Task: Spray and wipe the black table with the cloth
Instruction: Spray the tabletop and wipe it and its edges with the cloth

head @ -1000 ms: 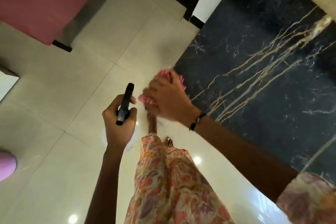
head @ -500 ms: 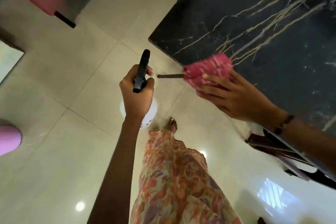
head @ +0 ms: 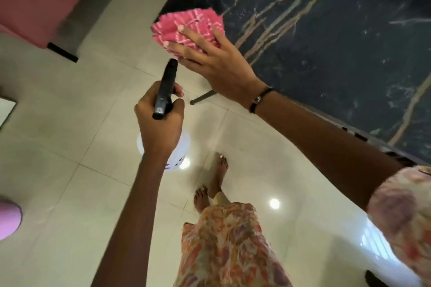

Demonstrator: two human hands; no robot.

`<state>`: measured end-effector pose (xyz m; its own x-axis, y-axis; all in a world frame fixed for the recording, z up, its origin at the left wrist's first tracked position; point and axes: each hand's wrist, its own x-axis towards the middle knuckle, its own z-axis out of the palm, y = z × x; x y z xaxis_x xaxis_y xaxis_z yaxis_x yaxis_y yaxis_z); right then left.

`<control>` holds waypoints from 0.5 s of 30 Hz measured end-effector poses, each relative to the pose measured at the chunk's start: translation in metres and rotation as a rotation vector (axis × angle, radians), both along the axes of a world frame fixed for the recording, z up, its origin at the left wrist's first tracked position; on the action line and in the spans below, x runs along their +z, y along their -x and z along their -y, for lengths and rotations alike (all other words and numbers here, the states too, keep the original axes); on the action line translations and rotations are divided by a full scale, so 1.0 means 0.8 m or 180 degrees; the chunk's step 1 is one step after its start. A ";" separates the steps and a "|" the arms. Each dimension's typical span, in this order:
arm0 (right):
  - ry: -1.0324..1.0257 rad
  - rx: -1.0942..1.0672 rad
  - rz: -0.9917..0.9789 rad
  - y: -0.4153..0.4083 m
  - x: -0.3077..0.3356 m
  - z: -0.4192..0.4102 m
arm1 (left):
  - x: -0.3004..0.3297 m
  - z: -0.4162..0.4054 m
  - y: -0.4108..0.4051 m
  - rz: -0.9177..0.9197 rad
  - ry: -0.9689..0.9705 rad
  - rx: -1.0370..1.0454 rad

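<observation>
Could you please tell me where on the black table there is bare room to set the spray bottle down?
The black table lies bare right of the pink cloth, across its gold veins. The corner is crowded: the right hand presses the cloth there, and the left hand holds the spray bottle beside it.

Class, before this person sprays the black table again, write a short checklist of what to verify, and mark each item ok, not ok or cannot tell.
1. Left hand grips the spray bottle: ok.
2. Nozzle aimed at the black table: cannot tell.
3. Right hand presses the pink cloth flat with straight fingers: ok.
4. Cloth on the tabletop: ok, at its corner, partly overhanging.
5. Liquid left in the bottle: cannot tell.
</observation>
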<state>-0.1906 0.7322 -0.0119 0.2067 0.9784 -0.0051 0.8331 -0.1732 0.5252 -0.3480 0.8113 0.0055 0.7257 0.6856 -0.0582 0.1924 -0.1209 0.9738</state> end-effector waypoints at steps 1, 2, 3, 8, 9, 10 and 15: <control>-0.0014 -0.0056 -0.0052 0.001 -0.001 0.016 | 0.002 0.006 0.002 -0.0001 -0.0015 -0.0054; 0.0003 -0.0100 -0.0046 0.003 -0.002 0.040 | 0.004 0.011 0.004 -0.0004 -0.0021 -0.0092; 0.0019 -0.0149 0.0016 0.007 -0.003 0.076 | 0.007 0.019 0.007 0.0006 0.0003 -0.0138; 0.0051 -0.0518 0.0181 0.033 -0.002 0.321 | 0.009 0.067 0.013 0.0056 0.0092 -0.0346; 0.0093 -0.0648 0.0159 0.038 0.002 0.370 | 0.008 0.078 0.014 0.0047 0.0125 -0.0389; 0.0184 -0.0764 0.0133 0.044 0.007 0.414 | 0.008 0.089 0.015 0.0042 0.0160 -0.0442; 0.0296 -0.1037 0.0228 0.058 0.010 0.496 | 0.007 0.140 0.015 -0.0019 0.0221 -0.0677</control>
<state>-0.2369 0.3357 -0.0040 0.5113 0.8569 -0.0653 0.7022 -0.3728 0.6065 -0.3601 0.6996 0.0111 0.8529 0.5114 -0.1048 0.1756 -0.0921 0.9801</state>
